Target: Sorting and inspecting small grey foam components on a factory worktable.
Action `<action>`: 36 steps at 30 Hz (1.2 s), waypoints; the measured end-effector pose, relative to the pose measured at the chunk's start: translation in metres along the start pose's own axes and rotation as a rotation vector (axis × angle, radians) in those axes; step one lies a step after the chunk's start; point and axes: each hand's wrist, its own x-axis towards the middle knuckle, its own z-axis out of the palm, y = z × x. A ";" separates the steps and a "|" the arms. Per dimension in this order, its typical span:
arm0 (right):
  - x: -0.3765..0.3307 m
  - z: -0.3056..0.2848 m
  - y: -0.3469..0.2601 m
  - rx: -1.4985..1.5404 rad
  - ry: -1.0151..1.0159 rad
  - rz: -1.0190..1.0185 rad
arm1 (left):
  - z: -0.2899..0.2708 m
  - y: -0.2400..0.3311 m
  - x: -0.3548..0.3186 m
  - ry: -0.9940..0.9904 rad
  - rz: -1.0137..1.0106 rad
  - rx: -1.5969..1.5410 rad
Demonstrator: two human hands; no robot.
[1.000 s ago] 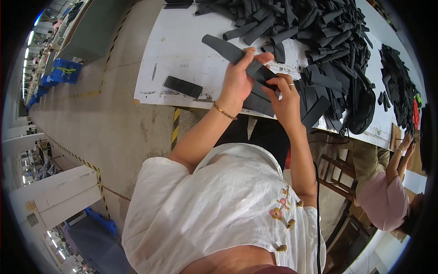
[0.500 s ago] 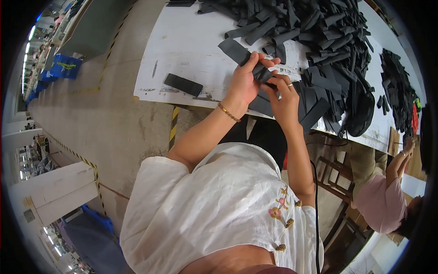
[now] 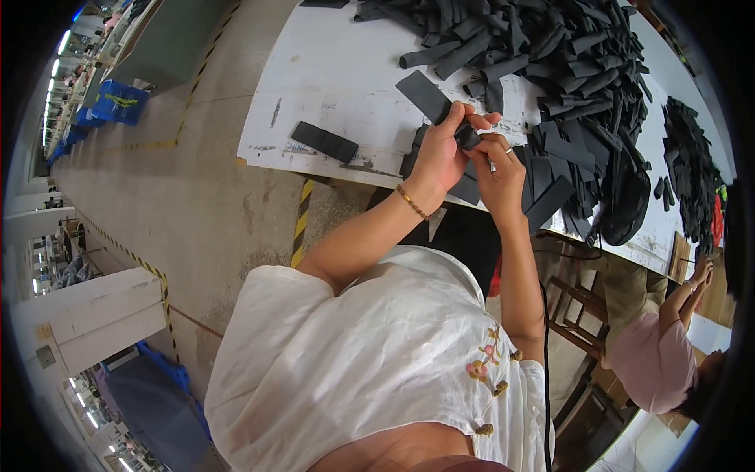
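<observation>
My left hand (image 3: 443, 155) is gripping a dark strip (image 3: 425, 97), and my right hand (image 3: 502, 175) is pinching its nearer end. I am holding it over the white table (image 3: 311, 82). A dark rectangular piece (image 3: 325, 141) is lying to the left; a heap of dark pieces (image 3: 578, 51) is lying beyond, rightward.

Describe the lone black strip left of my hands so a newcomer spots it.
On the white table, look well left of your left hand. A black rectangular strip lies there near the front edge; unlike those in the heap, it touches no other.
</observation>
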 end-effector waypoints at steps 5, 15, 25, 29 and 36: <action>0.000 0.003 0.000 0.003 -0.019 0.009 | -0.004 -0.002 0.000 -0.009 0.031 -0.027; -0.002 0.003 0.002 0.005 -0.050 0.004 | -0.007 -0.006 0.000 0.030 0.019 -0.097; -0.008 0.003 0.002 -0.005 -0.066 -0.021 | -0.008 0.035 0.015 0.158 0.143 0.054; -0.011 0.006 -0.002 0.006 -0.053 -0.016 | -0.008 0.036 0.013 0.197 0.170 0.036; -0.013 0.007 -0.002 0.018 -0.071 -0.005 | -0.010 0.036 0.013 0.260 0.160 0.008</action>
